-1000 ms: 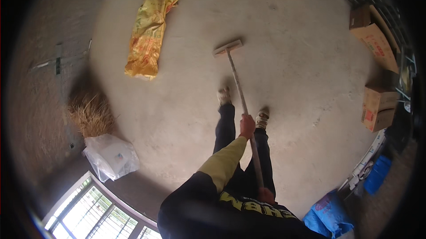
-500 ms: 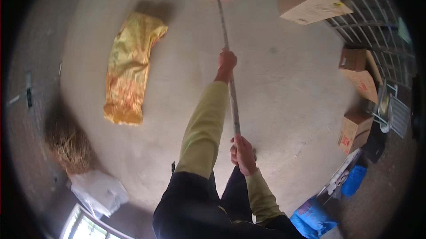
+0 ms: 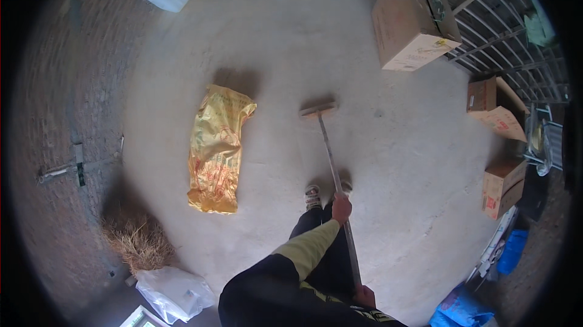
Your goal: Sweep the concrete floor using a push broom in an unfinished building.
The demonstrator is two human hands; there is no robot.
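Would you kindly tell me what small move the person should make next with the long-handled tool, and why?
Probably push the crosswise head of the long-handled tool straight forward: the right hand grips the handle close to the body, the left hand farther down, so there seems room to reach farther, and the yellow sack lies to the left of that path.

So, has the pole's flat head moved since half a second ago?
Yes, back toward the feet: judged against the yellow sack, the flat head was beyond its far end; now it is level with the sack's far part.
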